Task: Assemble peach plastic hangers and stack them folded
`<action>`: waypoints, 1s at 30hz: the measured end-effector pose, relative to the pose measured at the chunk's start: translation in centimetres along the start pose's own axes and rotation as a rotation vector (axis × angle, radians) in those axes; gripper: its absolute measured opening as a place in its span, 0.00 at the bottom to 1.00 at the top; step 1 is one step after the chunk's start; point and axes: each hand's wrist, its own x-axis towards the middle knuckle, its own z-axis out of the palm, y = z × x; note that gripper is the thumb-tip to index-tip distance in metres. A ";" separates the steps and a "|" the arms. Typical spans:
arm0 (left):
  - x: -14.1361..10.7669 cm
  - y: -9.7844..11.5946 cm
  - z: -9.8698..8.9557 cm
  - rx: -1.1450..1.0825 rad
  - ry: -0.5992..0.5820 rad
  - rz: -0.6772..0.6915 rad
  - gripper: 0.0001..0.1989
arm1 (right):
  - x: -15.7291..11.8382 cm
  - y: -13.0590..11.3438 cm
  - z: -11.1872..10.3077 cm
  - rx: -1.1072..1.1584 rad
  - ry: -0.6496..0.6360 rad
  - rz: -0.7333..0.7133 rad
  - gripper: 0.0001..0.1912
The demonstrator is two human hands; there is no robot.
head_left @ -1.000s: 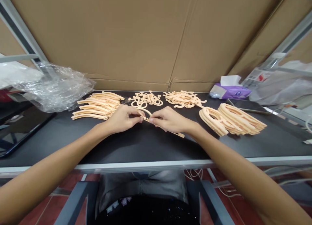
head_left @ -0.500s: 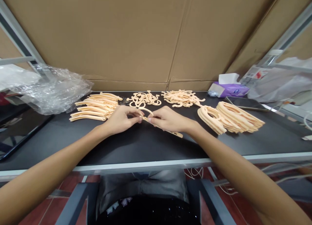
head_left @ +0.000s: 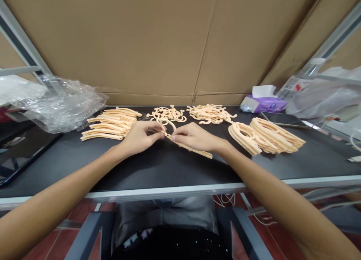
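Near the middle of the black table, my right hand (head_left: 194, 137) grips a long pale strip (head_left: 201, 153) that slants down to the right. My left hand (head_left: 143, 137) pinches a curved pale hook (head_left: 170, 122) at the upper left end of the strip, where the two pieces meet. Several curved strips (head_left: 113, 123) lie in a pile left of my left hand. Behind my hands are a heap of small hooks (head_left: 169, 112) and a heap of small curved pieces (head_left: 210, 112). Stacked rounded pieces (head_left: 278, 136) lie on the right.
Crumpled clear plastic (head_left: 66, 104) and a dark glossy panel (head_left: 25, 151) are at the left. A purple tissue pack (head_left: 266, 103) and a dark tablet (head_left: 284, 119) lie at the back right. Brown cardboard (head_left: 141, 46) stands behind the table (head_left: 169, 173).
The hook has tilted and swung slightly upward at the joint. The long strip has turned a little, showing a different side. Both hands have barely moved.
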 end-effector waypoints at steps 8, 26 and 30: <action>-0.1 -0.2 0.2 0.022 -0.016 0.059 0.06 | 0.0 0.2 0.0 -0.002 -0.023 0.014 0.14; -0.3 -0.3 0.4 0.039 -0.004 0.033 0.08 | 0.0 0.0 -0.2 -0.122 -0.050 -0.015 0.14; -0.2 0.0 0.3 -0.008 -0.023 0.008 0.09 | 0.0 -0.1 -0.3 -0.124 -0.050 -0.015 0.15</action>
